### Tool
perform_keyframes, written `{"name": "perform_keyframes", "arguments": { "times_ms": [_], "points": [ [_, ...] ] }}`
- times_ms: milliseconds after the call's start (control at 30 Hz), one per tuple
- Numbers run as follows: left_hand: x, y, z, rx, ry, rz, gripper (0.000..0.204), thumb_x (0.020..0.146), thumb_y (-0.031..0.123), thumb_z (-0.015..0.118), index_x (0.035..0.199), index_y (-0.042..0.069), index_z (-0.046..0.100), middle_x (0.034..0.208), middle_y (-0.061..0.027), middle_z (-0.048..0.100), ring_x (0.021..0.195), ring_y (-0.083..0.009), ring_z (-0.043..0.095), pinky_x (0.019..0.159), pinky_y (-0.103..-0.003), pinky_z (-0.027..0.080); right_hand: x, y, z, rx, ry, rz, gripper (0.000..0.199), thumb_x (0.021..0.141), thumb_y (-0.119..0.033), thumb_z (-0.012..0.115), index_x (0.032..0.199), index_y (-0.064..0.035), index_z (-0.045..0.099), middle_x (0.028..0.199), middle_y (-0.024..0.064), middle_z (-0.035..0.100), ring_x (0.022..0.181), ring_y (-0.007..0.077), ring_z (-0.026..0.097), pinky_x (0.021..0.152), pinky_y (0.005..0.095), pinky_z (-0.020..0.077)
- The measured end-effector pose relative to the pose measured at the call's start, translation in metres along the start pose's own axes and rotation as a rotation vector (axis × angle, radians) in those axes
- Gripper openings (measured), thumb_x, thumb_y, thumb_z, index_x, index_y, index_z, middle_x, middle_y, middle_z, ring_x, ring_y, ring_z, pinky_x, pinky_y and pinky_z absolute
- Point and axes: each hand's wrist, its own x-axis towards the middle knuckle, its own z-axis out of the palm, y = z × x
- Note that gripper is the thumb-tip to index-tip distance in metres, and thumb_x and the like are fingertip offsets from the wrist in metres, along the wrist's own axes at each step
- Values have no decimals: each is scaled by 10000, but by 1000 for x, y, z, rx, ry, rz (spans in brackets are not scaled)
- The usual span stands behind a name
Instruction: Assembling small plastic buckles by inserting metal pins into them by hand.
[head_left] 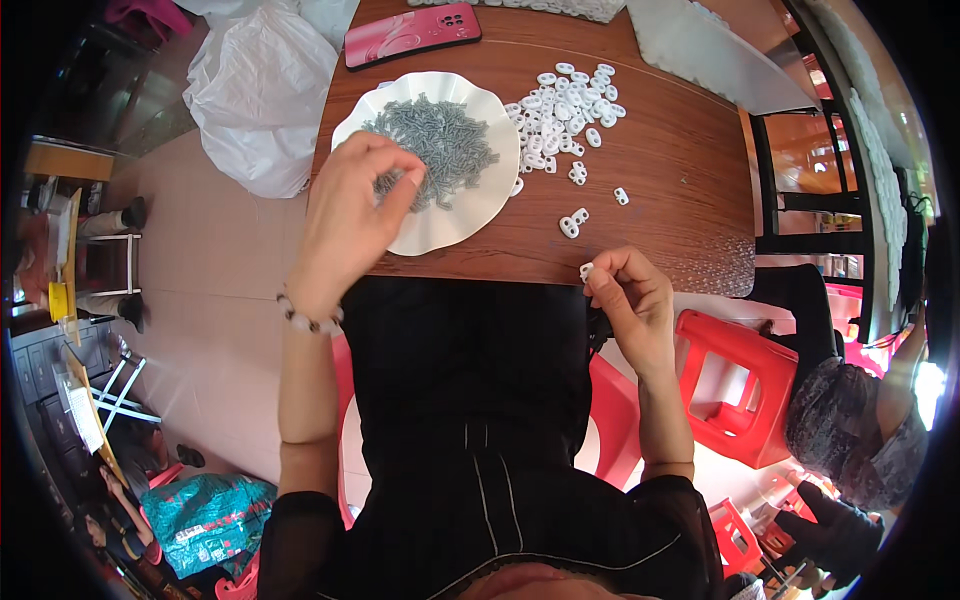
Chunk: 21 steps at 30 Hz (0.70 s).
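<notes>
A: L hand?

B: My left hand [350, 215] is over the white plate [470, 215], fingertips pinched together in the pile of small grey pins [445, 150]. Can't tell if the grip actually has a pin, my fingers hide it.

A: R hand?

B: My right hand [630, 300] is just off the near edge of the surface [670, 190], above my lap. Thumb and forefinger clamped on one small white plastic piece [586, 270].

A: Where's the rest of the white pcs?

B: Heap of white pieces [562, 110] on the surface, right beside the plate, touching its rim at one spot. A few strays [572, 224] lie nearer me, between heap and right hand.

A: Anything else up there?

B: Pink phone [412, 33] at the far edge, beyond the plate. White plastic bag [262, 90] hangs off the left side. Red stool [740, 385] on the floor to my right, w/ another person [850, 440] beside it.
</notes>
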Motion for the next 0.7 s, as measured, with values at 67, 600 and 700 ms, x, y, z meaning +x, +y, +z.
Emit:
{"name": "perform_keyframes", "arguments": {
  "times_ms": [67,600,700],
  "points": [
    [11,-9,-5,25,-56,5,123,831,131,648,905,36,672,916,-117,611,809,-257,602,712,-353,471,-1,0,2,-3,-16,17,108,937,-123,587,922,-16,593,792,-3,587,711,47,513,648,188,410],
    [87,-27,29,244,-123,245,131,827,136,640,871,13,643,828,-115,579,814,-285,581,723,-386,456,-4,1,7,-39,-69,-2,97,931,-105,606,916,-12,586,781,-19,565,716,41,494,649,190,390],
    [88,-30,34,251,-149,235,133,821,133,645,861,6,640,836,-123,578,825,-292,578,735,-400,454,-3,2,6,-44,-61,4,96,931,-102,607,919,-9,585,786,-17,567,729,47,502,663,194,397]
  ]
}}
